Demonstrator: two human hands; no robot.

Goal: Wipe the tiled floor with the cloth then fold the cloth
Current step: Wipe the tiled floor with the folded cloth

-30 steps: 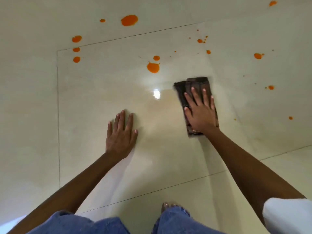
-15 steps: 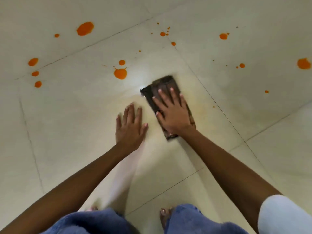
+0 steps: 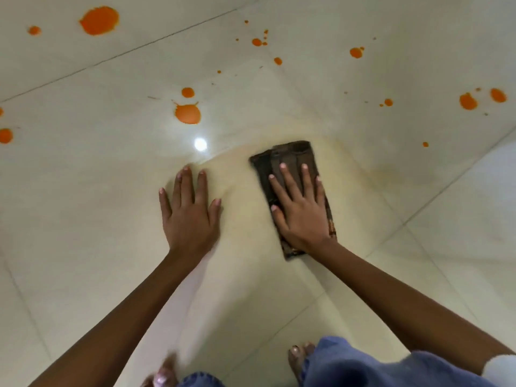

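Note:
A dark brown folded cloth (image 3: 290, 156) lies flat on the cream tiled floor (image 3: 83, 219). My right hand (image 3: 300, 210) presses down on it with fingers spread, covering its near half. My left hand (image 3: 190, 213) rests flat on the bare tile just left of the cloth, fingers apart, holding nothing. A yellowish wet smear (image 3: 243, 185) covers the tile around and between both hands. Orange spills dot the floor beyond, the nearest a large splat (image 3: 187, 113) ahead of my left hand.
More orange drops lie at far left (image 3: 5, 135), top left (image 3: 99, 20), top centre (image 3: 257, 41) and right (image 3: 468, 101). A light reflection (image 3: 200, 143) glares on the tile. My bare feet (image 3: 297, 358) and blue jeans (image 3: 363, 364) sit at the bottom.
My right hand has slid the cloth left and then back right across the tile. The left hand stays planted flat. The view has shifted, and the yellowish smear now shows more widely.

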